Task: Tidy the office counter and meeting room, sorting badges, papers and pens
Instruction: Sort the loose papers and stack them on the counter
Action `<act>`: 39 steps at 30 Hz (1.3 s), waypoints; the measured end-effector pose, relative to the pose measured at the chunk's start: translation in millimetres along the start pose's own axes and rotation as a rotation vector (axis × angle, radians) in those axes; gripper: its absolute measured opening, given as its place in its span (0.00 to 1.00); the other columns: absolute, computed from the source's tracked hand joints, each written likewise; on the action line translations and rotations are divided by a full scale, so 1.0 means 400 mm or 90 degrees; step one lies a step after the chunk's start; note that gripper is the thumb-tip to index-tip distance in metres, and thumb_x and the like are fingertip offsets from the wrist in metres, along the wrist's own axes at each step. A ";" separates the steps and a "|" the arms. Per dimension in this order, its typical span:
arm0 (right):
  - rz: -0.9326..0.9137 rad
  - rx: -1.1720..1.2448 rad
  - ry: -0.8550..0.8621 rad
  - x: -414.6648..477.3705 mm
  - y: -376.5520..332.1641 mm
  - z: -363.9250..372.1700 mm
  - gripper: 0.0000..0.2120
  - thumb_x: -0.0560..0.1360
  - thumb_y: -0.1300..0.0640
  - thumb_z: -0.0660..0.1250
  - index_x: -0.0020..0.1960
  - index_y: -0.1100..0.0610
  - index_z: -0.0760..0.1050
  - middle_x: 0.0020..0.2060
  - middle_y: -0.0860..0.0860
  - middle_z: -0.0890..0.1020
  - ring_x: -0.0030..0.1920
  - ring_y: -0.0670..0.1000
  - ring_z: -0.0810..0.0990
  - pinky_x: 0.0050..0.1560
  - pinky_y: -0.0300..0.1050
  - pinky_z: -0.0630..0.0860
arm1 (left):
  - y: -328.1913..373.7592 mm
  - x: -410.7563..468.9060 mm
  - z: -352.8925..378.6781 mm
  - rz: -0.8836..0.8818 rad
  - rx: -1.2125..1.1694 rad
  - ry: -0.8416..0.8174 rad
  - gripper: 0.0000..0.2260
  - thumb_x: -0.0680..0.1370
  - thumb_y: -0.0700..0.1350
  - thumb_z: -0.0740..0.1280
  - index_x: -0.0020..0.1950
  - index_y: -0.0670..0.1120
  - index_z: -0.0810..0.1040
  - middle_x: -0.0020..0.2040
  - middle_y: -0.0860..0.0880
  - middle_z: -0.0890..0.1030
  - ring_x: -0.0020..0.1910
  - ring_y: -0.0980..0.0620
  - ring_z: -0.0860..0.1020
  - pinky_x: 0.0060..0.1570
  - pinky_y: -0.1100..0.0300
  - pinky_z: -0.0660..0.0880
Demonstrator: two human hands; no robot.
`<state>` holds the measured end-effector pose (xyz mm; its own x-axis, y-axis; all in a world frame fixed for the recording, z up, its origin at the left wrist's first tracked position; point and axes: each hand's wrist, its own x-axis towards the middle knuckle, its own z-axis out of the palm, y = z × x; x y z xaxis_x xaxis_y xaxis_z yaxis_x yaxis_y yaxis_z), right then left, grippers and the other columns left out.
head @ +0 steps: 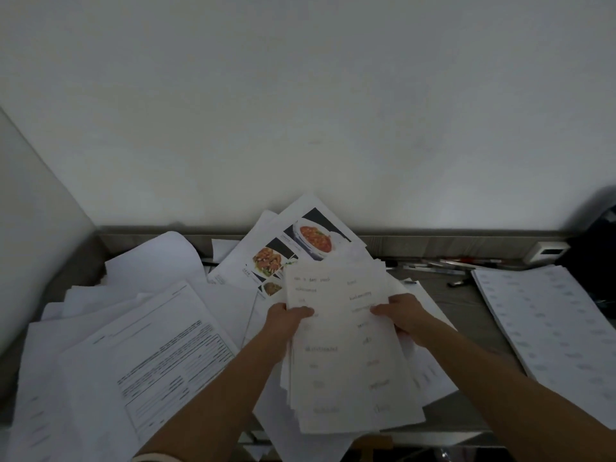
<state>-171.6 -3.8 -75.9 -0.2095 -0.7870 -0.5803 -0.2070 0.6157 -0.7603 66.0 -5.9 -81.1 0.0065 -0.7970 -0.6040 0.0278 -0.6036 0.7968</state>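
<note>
From my remote seat I judge the job as barely past its start. My left hand (287, 316) and right hand (401, 314) each grasp a side edge of a thick sheaf of white sheets printed with sparse words (346, 365), thumbs on top and fingers curled underneath. The sheaf is held just above the grey stone-look counter (466, 303), and its edges are fanned, not yet squared. That sheaf is the only gathered bundle I can claim. To the left lies a loose sprawl of white papers, among them a form with dense black text (166, 361), overlapping at every angle. Behind the sheaf a white page with colour food photographs (293, 248) leans against the wall. On the right a neater stack of white sheets with a faint repeated pattern (550, 328) lies flat, so that part may be sorted. A scatter of slim pens (450, 263) lies along the back ledge, not collected. I see no badges here, and nothing of the meeting room, so most of the work looks left to do.
</note>
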 end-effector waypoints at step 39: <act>-0.144 -0.060 -0.327 -0.075 -0.167 0.446 0.17 0.74 0.59 0.71 0.62 0.58 0.75 0.53 0.56 0.83 0.49 0.58 0.84 0.45 0.54 0.82 | -0.145 -0.186 -0.571 0.047 0.271 0.543 0.17 0.77 0.49 0.66 0.64 0.45 0.72 0.64 0.41 0.73 0.61 0.42 0.72 0.61 0.49 0.70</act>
<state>19.1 -28.4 -60.0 0.3370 -0.8034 -0.4909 -0.2816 0.4116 -0.8668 292.1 93.5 -86.6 0.7245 -0.6502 -0.2285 -0.3662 -0.6440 0.6717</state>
